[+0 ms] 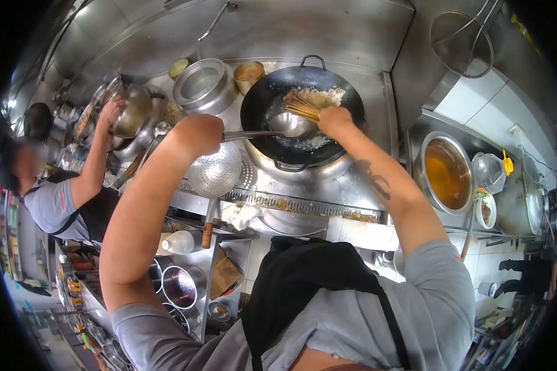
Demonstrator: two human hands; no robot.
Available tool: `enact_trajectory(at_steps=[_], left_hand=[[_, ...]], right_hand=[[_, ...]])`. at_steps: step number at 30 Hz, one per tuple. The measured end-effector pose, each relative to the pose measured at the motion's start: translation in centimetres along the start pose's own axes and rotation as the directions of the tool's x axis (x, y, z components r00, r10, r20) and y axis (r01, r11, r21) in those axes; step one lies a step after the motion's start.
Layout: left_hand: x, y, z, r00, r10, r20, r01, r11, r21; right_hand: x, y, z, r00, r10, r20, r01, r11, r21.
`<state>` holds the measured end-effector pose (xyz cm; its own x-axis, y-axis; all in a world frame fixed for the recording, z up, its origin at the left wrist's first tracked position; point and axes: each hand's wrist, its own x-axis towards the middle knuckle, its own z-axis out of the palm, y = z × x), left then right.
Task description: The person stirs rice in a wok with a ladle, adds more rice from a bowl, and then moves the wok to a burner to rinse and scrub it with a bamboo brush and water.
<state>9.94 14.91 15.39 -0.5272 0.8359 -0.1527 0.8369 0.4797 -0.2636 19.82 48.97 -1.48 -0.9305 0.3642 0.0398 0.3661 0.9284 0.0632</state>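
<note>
A black wok (260, 105) with two loop handles sits on the metal stove, whitish bits and liquid inside it. My left hand (198, 133) is closed around the handle of a metal ladle (291, 125), whose bowl is down in the wok. In my right hand (336, 122) is a bamboo wok brush (301, 107), its bristles spread over the whitish bits beside the ladle bowl. A perforated skimmer (215, 168) with a wooden handle lies below my left wrist, left of the wok.
Behind my left hand stand a metal pot (201, 86) and a tin (249, 75). On the right are a pot of amber liquid (447, 173) and a hanging strainer (462, 43). At left, a co-worker (56, 198) handles a metal bowl (133, 111).
</note>
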Motion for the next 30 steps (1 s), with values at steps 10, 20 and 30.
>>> enact_trajectory(at_steps=[10, 20, 30], left_hand=[[-1.4, 3.0, 1.4, 0.95, 0.026, -0.312, 0.134, 0.867, 0.481], [-2.1, 4.0, 1.0, 0.923, 0.067, -0.38, 0.187, 0.784, 0.592], [-2.1, 2.3, 2.2, 0.892, 0.115, -0.438, 0.156, 0.83, 0.535]], right_hand=[[-2.5, 0.0, -3.5, 0.996, -0.06, 0.062, 0.067, 0.991, -0.115], [-4.0, 2.7, -2.9, 0.983, -0.013, 0.182, 0.008, 1.0, 0.028], [-3.7, 2.8, -3.8, 0.996, 0.012, 0.083, -0.008, 0.999, -0.045]])
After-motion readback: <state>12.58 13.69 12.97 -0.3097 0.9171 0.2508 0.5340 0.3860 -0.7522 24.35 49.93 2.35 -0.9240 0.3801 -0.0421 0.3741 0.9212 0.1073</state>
